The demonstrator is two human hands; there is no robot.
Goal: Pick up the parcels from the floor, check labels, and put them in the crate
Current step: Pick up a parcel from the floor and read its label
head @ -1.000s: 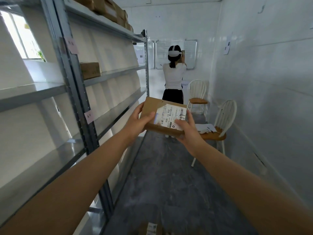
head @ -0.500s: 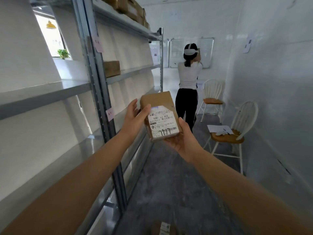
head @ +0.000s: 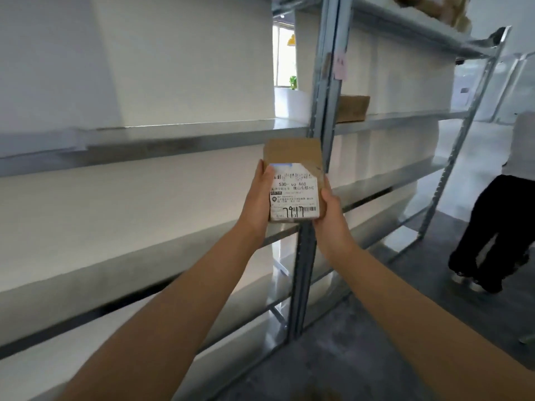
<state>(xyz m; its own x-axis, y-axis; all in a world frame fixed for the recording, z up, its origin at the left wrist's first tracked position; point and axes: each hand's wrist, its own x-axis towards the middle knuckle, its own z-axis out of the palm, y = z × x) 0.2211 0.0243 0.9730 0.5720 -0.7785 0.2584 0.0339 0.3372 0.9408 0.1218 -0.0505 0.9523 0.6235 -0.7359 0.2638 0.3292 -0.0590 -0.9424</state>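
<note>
I hold a small brown cardboard parcel upright in front of me, its white shipping label facing me with printed text, a barcode and a handwritten number. My left hand grips its left edge. My right hand grips its right edge and lower corner. Both arms are stretched out toward the metal shelving. No crate is in view.
Grey metal shelving fills the view ahead, with an upright post right behind the parcel. A brown box sits on a middle shelf and more boxes on the top shelf. A person in black trousers stands at the right on the grey floor.
My view has swung left toward the shelving, so the other person and the aisle slid to the right edge. The parcel stays upright in both hands, label facing me.
</note>
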